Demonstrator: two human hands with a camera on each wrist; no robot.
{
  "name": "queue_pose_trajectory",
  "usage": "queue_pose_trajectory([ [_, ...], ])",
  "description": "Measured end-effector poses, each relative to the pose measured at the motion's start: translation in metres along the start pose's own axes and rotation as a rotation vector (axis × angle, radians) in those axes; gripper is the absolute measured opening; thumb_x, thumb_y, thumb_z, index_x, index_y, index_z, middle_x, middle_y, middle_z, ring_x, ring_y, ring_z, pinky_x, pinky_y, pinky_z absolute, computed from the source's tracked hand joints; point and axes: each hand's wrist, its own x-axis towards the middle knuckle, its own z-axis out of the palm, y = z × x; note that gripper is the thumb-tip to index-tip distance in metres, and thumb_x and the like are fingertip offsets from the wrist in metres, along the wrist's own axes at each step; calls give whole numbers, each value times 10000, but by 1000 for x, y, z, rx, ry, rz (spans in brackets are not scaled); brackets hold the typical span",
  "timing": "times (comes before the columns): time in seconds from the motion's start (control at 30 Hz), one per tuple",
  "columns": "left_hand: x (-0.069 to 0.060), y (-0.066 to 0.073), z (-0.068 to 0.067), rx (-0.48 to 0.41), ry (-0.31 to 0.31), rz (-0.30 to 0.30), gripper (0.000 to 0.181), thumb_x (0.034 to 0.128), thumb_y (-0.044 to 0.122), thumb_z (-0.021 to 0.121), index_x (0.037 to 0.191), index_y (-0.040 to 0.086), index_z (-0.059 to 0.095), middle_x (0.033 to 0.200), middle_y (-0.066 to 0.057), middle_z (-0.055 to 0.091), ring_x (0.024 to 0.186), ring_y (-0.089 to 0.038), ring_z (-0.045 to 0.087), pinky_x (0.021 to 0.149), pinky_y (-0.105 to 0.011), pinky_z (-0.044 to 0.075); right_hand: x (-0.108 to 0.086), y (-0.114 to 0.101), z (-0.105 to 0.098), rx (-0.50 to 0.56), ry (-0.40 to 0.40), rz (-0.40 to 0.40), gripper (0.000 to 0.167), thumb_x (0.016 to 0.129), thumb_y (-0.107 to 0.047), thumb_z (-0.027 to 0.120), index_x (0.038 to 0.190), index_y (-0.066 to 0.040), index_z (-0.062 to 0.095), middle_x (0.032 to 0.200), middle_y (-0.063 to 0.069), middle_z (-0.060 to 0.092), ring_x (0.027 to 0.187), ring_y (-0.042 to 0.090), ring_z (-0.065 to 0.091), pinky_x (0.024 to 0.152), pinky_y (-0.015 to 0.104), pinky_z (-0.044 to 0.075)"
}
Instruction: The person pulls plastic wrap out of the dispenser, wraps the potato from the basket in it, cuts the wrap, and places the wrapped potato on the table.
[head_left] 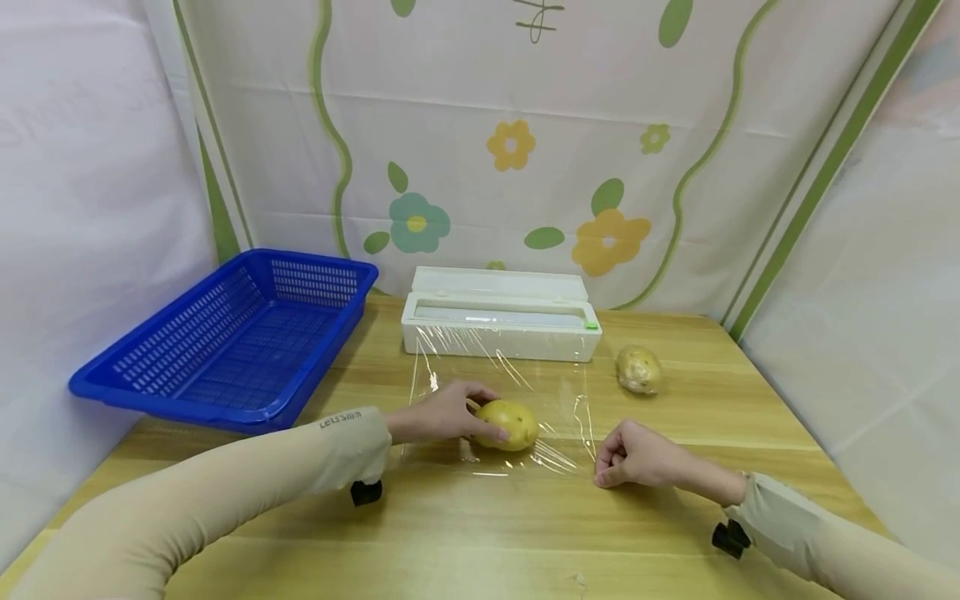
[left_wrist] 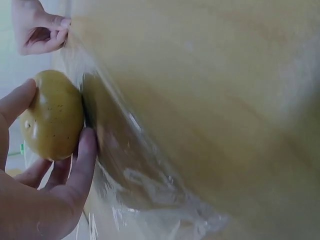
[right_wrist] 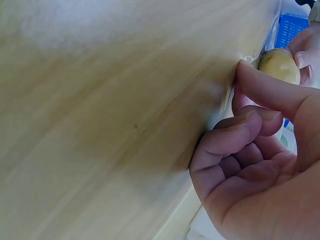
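A yellow potato point(head_left: 513, 425) sits on a sheet of clear plastic wrap point(head_left: 555, 392) spread over the table. My left hand point(head_left: 454, 414) grips that potato from its left side, thumb and fingers round it, as the left wrist view also shows. To the right, my right hand point(head_left: 642, 454) pinches the near right corner of the wrap between thumb and forefinger, its other fingers curled. The wrap reaches back to a white dispenser box point(head_left: 498, 340) with its lid raised. A second potato point(head_left: 639, 370), shiny as if covered in film, lies behind my right hand.
A blue perforated plastic basket point(head_left: 292, 367) stands at the left of the wooden table point(head_left: 465, 542). Behind the dispenser hangs a flowered cloth backdrop point(head_left: 480, 192), and cloth walls close off both sides.
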Motion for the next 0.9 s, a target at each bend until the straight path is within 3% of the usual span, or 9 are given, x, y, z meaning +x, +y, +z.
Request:
queue_pose_trajectory([
  [0.43,-1,-6,-1,44,-37,53,404,809,223,835,1135,46,678,991,-21,673,825,-190,631,631,-319,544,0,0,0,14,4,2,115,818,-93,801,737,-103,721,554,-70,517,491,29,371,457,167,291],
  [0.57,-3,-7,-1,89,-19,46,582,788,251,852,1251,-5,608,1089,-37,640,923,-197,616,743,-307,536,0,0,-2,36,-10,-11,108,822,-107,800,747,-95,724,557,-65,520,490,25,372,456,163,288],
  [0.7,-7,-8,-2,176,-8,60,800,740,382,872,1346,-11,527,1199,-58,603,1030,-196,592,884,-321,492,-5,-4,-8,59,8,-25,98,831,-132,793,788,-82,721,578,-43,536,496,25,405,456,161,315],
  [0.9,-27,0,-11,243,48,132,958,683,448,893,1422,30,449,1355,-140,514,1180,-307,511,910,-418,485,-7,-34,-16,52,148,-83,104,890,-202,750,896,-106,712,642,-21,527,547,53,430,475,208,374],
])
